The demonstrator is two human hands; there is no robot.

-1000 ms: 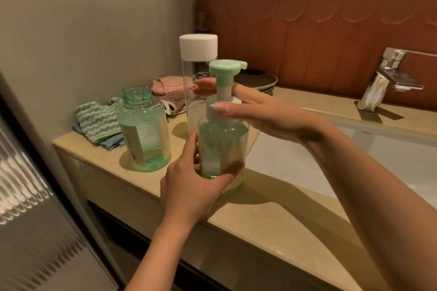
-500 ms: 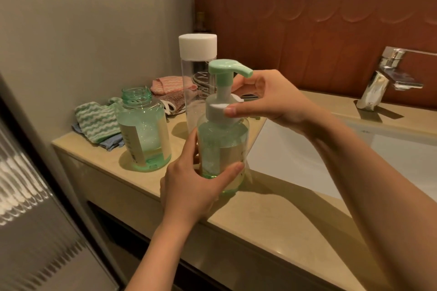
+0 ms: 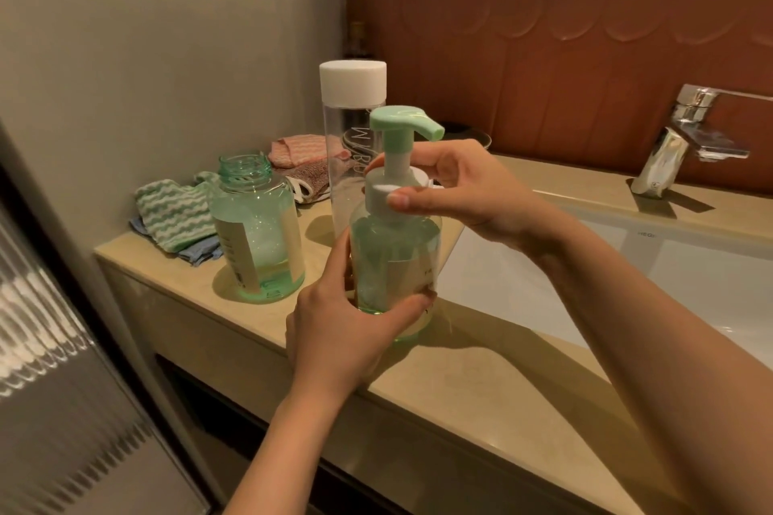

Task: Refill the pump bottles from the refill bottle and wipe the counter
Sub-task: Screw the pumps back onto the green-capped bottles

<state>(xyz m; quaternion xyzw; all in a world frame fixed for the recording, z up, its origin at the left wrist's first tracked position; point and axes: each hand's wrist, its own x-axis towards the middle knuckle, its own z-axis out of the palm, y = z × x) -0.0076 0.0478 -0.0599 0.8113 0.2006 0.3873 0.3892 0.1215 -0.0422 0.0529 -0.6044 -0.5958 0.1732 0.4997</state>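
A green glass pump bottle (image 3: 395, 255) with a white collar and mint pump head stands at the counter's front edge. My left hand (image 3: 339, 330) wraps around its lower body. My right hand (image 3: 456, 188) pinches the white collar at its neck, thumb in front. To the left stands a second green bottle (image 3: 257, 230), its neck uncovered with no pump on it and a little liquid at the bottom. Behind them rises a tall clear refill bottle (image 3: 349, 146) with a white cap. Folded cloths (image 3: 173, 213) lie at the back left.
The beige counter (image 3: 460, 380) ends at a wall on the left. A white sink basin (image 3: 627, 276) lies to the right, with a chrome tap (image 3: 686, 138) behind it. Pink and brown cloths (image 3: 297, 163) and a dark dish (image 3: 472, 136) sit near the back wall.
My right hand has turned around the pump collar, and the pump spout has swung further to the right. The left hand keeps its hold on the bottle body.
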